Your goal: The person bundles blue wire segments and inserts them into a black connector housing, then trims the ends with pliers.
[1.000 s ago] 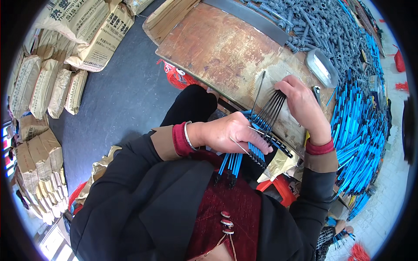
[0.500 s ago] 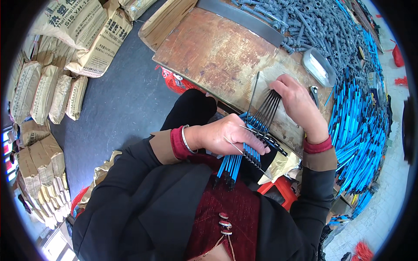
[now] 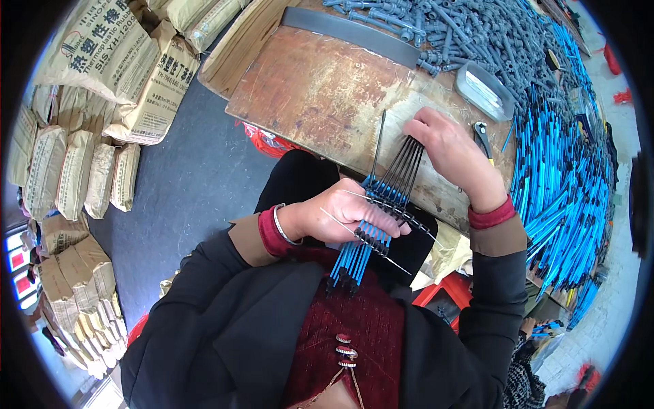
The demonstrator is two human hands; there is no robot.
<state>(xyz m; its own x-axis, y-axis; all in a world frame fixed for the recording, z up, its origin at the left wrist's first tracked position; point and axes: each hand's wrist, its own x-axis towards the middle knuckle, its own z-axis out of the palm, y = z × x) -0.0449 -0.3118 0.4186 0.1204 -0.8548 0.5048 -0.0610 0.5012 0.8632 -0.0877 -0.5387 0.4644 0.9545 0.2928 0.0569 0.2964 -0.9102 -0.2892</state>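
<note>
My left hand (image 3: 344, 215) is closed round a bundle of slim blue tubes (image 3: 353, 258) with black end pieces, held in front of my chest. Two thin metal wires (image 3: 400, 266) run crosswise through rows of black fittings on the bundle, above and below my fingers. From its far end black rods (image 3: 403, 165) fan toward the table, and my right hand (image 3: 443, 142) pinches their tips together. One separate black rod (image 3: 379, 143) sticks up left of that group, outside my right fingers. My right fingertips are partly hidden.
The worn wooden table (image 3: 313, 95) carries grey plastic parts (image 3: 490, 41), a tub of white sticks (image 3: 485, 92) and pliers (image 3: 484, 140). Many blue tubes (image 3: 558, 198) are heaped at right. Paper sacks (image 3: 102, 54) stand left. A red crate (image 3: 436, 290) lies below the table.
The whole view has shifted slightly. Both hands keep their grip on the bundle, and the black rods appear gathered at my right fingers as before. Part of another person shows at lower right.
</note>
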